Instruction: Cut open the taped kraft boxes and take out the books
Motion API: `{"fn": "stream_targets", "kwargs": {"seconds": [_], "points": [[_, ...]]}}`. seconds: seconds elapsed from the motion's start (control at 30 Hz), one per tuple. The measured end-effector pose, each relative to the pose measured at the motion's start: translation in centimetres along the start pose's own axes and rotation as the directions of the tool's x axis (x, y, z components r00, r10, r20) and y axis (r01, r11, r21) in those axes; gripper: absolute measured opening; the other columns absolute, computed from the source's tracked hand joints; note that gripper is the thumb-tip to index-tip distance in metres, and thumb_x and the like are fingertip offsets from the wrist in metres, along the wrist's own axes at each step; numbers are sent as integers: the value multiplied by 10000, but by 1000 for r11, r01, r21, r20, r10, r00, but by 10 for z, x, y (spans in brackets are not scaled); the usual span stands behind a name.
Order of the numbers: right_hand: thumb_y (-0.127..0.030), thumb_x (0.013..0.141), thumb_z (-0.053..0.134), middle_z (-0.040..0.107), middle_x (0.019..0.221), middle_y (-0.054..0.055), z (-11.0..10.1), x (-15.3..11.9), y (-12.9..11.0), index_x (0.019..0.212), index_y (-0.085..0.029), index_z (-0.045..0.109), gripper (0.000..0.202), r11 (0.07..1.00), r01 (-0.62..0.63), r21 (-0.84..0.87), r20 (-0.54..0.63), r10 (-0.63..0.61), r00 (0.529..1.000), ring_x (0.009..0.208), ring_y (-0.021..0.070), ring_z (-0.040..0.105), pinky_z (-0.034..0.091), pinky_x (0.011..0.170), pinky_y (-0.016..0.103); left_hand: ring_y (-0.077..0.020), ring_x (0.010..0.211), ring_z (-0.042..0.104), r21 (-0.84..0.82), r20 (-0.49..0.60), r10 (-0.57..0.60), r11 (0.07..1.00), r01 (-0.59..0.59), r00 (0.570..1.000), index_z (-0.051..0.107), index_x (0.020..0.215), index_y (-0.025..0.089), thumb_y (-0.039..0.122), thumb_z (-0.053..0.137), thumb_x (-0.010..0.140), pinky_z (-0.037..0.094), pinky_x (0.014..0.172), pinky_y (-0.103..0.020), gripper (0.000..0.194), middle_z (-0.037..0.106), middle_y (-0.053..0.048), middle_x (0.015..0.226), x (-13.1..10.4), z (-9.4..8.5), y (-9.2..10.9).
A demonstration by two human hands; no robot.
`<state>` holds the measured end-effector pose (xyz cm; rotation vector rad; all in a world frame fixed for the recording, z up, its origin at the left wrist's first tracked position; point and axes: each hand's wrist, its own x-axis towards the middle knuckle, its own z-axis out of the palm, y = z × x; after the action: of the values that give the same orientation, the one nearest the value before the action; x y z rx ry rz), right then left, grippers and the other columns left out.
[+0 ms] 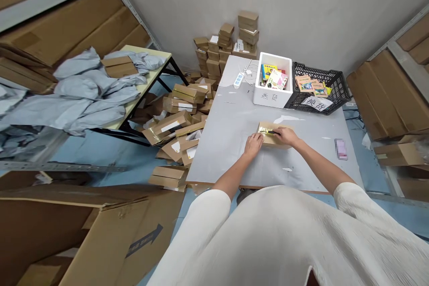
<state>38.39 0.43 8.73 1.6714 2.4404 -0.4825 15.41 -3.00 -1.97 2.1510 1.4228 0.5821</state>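
Grey worktop, centre to right of the frame; large open carton, lower left; side table, upper left, bearing grey bags; heaped small cartons, left of centre; black crate, upper right, holding booklets; white bin, just left of the crate and also holding booklets; taped box, on the worktop right of centre, beneath both hands; left hand, fingers slightly bent over the box's left end, whether gripping or merely pressing cannot be told; right hand, closed around a slim tool lying across the box's taped top; power strip, upper centre; phone, screen pixelated, at right.
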Motion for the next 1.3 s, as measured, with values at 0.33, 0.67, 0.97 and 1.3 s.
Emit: {"fn": "stream_targets", "kwargs": {"seconds": [0.33,0.67,0.97,1.3], "points": [[-410,1160,408,751,1308,130,-10,6,-8,1409,-253,724,432,994,3,-112,71,5,997,1137,288,706,473,847,309,-338,1426,553,14,24,-5,1000,4,1000,684,1438,245,268,466,1117,450,1179,-508,389,655,-171,1503,5,-3,1],[-299,1165,379,725,1284,158,-15,8,-18,1389,-222,691,391,979,11,-206,127,16,992,1153,286,690,466,877,319,-338,1409,563,12,27,1,1000,-2,1000,703,1405,264,264,495,1101,435,1192,-518,369,664,-161,1490,8,-8,0],[-229,1132,409,723,1295,194,-21,8,-27,1388,-197,705,393,975,3,-224,141,29,990,1171,316,699,494,928,359,-339,1423,573,3,21,-12,1000,12,1000,699,1442,272,269,519,1092,425,1237,-552,393,675,-162,1482,9,-8,-1],[-263,1132,423,750,1259,178,-16,9,-16,1379,-220,735,400,979,-15,-205,110,38,993,1105,296,722,512,878,344,-346,1397,571,-19,7,-3,1000,3,1000,730,1352,286,254,560,1084,405,1226,-524,319,683,-156,1431,9,-10,-2]]}}
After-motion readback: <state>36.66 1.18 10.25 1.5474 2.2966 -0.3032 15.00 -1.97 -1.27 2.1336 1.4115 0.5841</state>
